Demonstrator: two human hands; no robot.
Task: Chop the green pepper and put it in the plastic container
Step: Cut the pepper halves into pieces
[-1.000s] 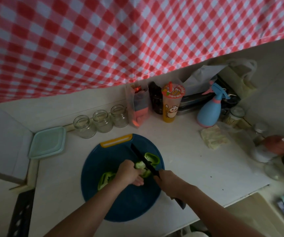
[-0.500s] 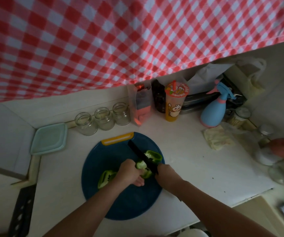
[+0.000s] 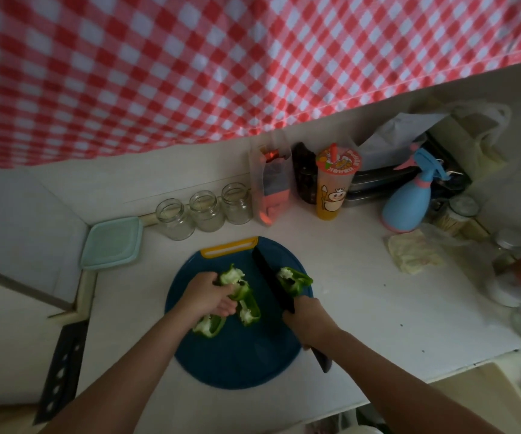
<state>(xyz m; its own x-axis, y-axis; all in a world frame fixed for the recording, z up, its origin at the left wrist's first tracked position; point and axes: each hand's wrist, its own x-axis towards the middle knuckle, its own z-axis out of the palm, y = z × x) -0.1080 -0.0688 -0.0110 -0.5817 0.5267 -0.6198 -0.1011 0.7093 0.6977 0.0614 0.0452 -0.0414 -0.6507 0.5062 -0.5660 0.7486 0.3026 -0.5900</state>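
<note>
A round blue cutting board with a yellow handle lies on the white counter. Several green pepper pieces lie on it. My left hand grips one piece near the board's middle. Two more pieces lie just below: one under my wrist, one to its right. Another piece lies apart at the board's right. My right hand grips the handle of a black knife, whose blade runs between the held piece and the right one. The pale green plastic container sits at the counter's left corner, lid on.
Three glass jars stand behind the board. A cartoon cup, a blue spray bottle, a plastic bag and black trays line the back right. A folded cloth lies right. A second dark knife lies at left. A checkered curtain hangs above.
The pepper has come apart: my left hand has drawn its piece to the left, and one piece now lies clear to the right of the blade. The knife still points up-left.
</note>
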